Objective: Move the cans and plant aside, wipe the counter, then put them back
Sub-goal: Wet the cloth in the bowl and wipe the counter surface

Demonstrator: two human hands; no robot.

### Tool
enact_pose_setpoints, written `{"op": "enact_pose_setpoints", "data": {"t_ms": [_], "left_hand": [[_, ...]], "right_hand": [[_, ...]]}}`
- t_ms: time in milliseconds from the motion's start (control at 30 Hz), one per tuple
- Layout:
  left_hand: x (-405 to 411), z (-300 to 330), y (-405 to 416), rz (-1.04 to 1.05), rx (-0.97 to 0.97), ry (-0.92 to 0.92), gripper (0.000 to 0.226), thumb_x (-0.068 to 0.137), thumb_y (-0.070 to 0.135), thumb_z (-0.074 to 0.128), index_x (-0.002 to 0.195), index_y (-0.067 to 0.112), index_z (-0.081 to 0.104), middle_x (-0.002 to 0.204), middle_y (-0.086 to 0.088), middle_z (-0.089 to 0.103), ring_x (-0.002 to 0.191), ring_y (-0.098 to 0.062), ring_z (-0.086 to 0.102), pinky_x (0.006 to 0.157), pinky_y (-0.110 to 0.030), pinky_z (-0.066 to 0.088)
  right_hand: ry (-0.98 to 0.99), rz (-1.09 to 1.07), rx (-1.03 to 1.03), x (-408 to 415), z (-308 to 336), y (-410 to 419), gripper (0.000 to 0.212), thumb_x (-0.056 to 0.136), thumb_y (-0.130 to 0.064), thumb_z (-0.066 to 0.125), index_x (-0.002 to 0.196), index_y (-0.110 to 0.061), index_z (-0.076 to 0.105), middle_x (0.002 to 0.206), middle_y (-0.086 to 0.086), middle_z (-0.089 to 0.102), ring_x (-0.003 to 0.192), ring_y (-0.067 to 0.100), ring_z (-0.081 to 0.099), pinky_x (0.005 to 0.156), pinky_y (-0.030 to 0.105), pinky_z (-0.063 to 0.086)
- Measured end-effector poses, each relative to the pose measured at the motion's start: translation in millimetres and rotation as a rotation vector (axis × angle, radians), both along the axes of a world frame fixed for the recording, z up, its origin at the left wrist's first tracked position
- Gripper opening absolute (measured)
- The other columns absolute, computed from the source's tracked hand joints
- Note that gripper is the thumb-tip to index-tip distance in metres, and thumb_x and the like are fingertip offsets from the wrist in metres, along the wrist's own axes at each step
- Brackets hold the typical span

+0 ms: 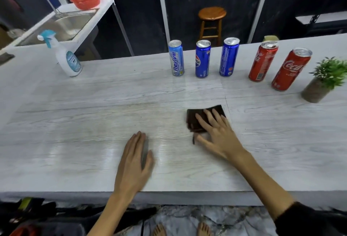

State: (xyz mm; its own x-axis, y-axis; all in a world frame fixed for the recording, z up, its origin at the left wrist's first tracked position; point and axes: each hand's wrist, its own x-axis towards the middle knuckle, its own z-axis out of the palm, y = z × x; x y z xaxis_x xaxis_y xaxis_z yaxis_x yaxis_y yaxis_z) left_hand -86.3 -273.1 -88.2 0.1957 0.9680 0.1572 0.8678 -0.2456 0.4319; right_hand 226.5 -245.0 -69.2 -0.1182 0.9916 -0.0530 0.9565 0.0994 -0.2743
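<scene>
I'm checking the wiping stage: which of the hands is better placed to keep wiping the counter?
Right. The right hand already presses flat on the dark cloth; the left hand lies bare on the counter.

Cans (pixel 202 59) left of plant (pixel 319 83), behind cloth (pixel 195 119).

Both bare forearms reach forward. The left hand (pixel 136 162) lies flat, fingers straight and together; the right hand (pixel 217 132) spreads its fingers, palm down.
</scene>
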Motion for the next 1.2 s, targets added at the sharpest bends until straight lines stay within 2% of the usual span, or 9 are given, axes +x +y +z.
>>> {"op": "enact_pose_setpoints", "data": {"t_ms": [167,333,467,633,733,867,1033,1100,1200], "left_hand": [[0,1,1,0.034,-0.015,-0.01,0.062,0.106,0.042,0.042,0.161,0.017,0.029,0.169,0.005,0.024,0.157,-0.008,0.014,0.126,-0.041,0.025],[-2,0,1,0.047,-0.007,-0.02,0.068,0.102,0.053,0.033,0.161,0.019,0.026,0.169,0.006,0.023,0.156,-0.005,0.012,0.127,-0.037,0.021],[0,-1,2,0.036,-0.007,-0.012,0.071,0.101,0.057,0.033,0.161,0.019,0.026,0.169,0.006,0.022,0.157,-0.006,0.012,0.126,-0.033,0.018],[0,0,2,0.022,-0.014,-0.012,0.072,0.101,0.057,0.034,0.161,0.019,0.026,0.17,0.005,0.02,0.157,-0.007,0.012,0.126,-0.036,0.02],[-1,-2,2,0.022,-0.016,-0.016,0.072,0.1,0.057,0.034,0.161,0.018,0.027,0.17,0.005,0.021,0.157,-0.007,0.013,0.126,-0.034,0.019],[-2,-3,0,0.034,-0.018,-0.026,0.072,0.1,0.057,0.034,0.161,0.02,0.028,0.169,0.007,0.022,0.155,-0.001,0.01,0.125,-0.03,0.017],[0,-4,3,0.006,-0.003,-0.018,0.071,0.101,0.057,0.034,0.16,0.019,0.028,0.169,0.008,0.022,0.155,-0.002,0.012,0.125,-0.034,0.022],[1,-3,2,0.008,-0.007,-0.023,0.07,0.101,0.056,0.035,0.16,0.019,0.029,0.169,0.008,0.022,0.156,-0.004,0.014,0.125,-0.036,0.023],[2,0,1,0.007,-0.011,-0.031,0.07,0.1,0.055,0.036,0.16,0.018,0.03,0.169,0.007,0.023,0.156,-0.006,0.015,0.125,-0.034,0.022]], "right_hand": [[-0.004,0.094,-0.006,-63,4,23,0.077,0.101,-0.065,0.04,0.165,-0.033,0.015,0.175,0.001,0.005,0.161,0.025,-0.005,0.129,0.041,-0.001],[0.159,0.222,0.015,-62,-8,-86,0.073,0.1,-0.072,0.03,0.164,-0.043,0.014,0.174,-0.009,0.006,0.16,0.012,-0.011,0.13,0.04,-0.004],[0.123,0.05,0.001,6,-1,-95,0.067,0.101,-0.071,0.022,0.162,-0.048,0.011,0.173,-0.015,0.002,0.159,0.007,-0.013,0.129,0.034,-0.006],[0.1,-0.09,-0.044,-2,12,-22,0.067,0.106,-0.059,0.033,0.165,-0.035,0.013,0.175,-0.003,-0.001,0.16,0.022,-0.012,0.13,0.042,-0.003],[0.071,0.007,-0.053,-34,12,-24,0.07,0.106,-0.06,0.031,0.166,-0.033,0.008,0.175,-0.001,-0.005,0.16,0.022,-0.016,0.13,0.043,-0.006],[0.173,0.194,0.002,-41,0,-103,0.066,0.106,-0.064,0.028,0.165,-0.039,0.012,0.174,-0.012,-0.001,0.159,0.014,-0.016,0.129,0.036,-0.009],[0.228,0.044,-0.024,24,3,-120,0.058,0.104,-0.07,0.02,0.159,-0.054,0.016,0.171,-0.024,0.003,0.157,0.0,-0.013,0.124,0.02,-0.014],[0.211,-0.037,-0.02,34,6,-94,0.061,0.103,-0.069,0.023,0.161,-0.048,0.02,0.172,-0.018,0.005,0.158,0.002,-0.014,0.126,0.023,-0.013],[0.154,-0.131,-0.015,12,10,-47,0.067,0.105,-0.06,0.035,0.164,-0.034,0.019,0.174,-0.005,0.006,0.161,0.018,-0.009,0.13,0.038,-0.004]]}}
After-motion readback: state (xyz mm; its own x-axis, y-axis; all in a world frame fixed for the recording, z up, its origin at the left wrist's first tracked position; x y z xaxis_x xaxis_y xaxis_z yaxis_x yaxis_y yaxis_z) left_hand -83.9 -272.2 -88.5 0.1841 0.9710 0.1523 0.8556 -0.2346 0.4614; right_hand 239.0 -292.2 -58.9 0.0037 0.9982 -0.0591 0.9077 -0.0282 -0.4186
